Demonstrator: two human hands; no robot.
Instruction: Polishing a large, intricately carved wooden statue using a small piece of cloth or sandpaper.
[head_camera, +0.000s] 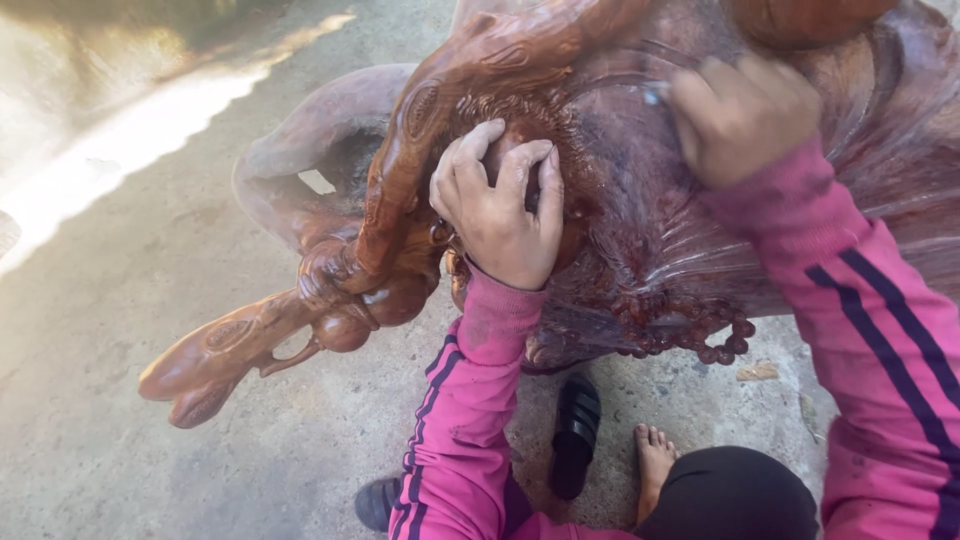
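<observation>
One large reddish-brown wooden carving (640, 200) fills the upper right, lying on a grey concrete floor (150, 300); its long scepter-like part (260, 340) juts toward the lower left. Both arms wear pink sleeves with dark stripes. Left hand (500, 210) lies spread, fingers curled over a rounded carved bulge. Right hand (740, 115) is clenched against the carving's surface, gripping something small, unclear what. Below, a bare foot (655, 465) beside a black sandal (577, 435).
</observation>
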